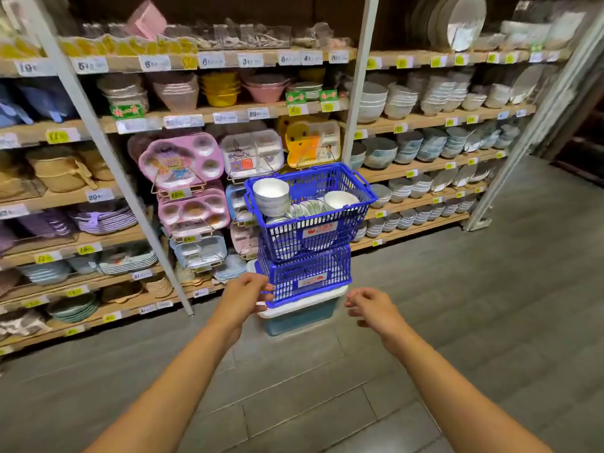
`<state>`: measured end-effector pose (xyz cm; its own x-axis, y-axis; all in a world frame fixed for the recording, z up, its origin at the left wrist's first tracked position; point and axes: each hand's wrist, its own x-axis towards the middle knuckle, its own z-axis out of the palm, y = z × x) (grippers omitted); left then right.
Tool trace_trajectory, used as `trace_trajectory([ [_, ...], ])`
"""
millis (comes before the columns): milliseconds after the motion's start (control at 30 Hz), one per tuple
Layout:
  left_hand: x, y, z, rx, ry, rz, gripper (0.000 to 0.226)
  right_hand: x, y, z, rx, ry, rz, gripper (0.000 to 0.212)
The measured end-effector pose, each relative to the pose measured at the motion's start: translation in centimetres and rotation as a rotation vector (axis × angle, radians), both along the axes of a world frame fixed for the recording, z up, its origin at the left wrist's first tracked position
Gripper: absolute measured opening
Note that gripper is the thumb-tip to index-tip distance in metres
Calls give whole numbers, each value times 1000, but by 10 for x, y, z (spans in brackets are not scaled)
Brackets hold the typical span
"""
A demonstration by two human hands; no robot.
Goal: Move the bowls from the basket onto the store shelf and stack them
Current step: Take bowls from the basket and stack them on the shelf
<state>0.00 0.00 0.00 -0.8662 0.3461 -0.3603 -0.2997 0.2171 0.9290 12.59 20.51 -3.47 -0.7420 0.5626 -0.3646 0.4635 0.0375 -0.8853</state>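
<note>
bowls (271,192): piled in top basket (327,230), on lower basket (307,276) and lidded bin (300,317), before shelf (418,204) | left hand (243,294): curled at lower basket's corner, grip unclear | right hand (372,305): loosely curled, empty | risk: nudged tower tips, bowls spill

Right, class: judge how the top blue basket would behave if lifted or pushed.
Probably heavy: the top basket holds many bowls. Likely tippy if pushed, perched on a second basket and a bin. Loose bowls may shift and chip.

bowls (271,192) in basket (330,220), shelf (425,199) behind, 2nd basket (307,276) under
</note>
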Motion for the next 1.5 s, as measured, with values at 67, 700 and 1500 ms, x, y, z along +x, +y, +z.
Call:
trace_trajectory([
  [67,-39,17,4,-16,14,-19,17,-35,17,4,49,-4,-2,13],
  [700,-396,219,-52,-635,215,-107,32,-430,206,-36,284,-146,248,24],
  [1500,-549,258,-155,-1127,224,-226,39,-620,207,-123,619,-537,653,48],
])
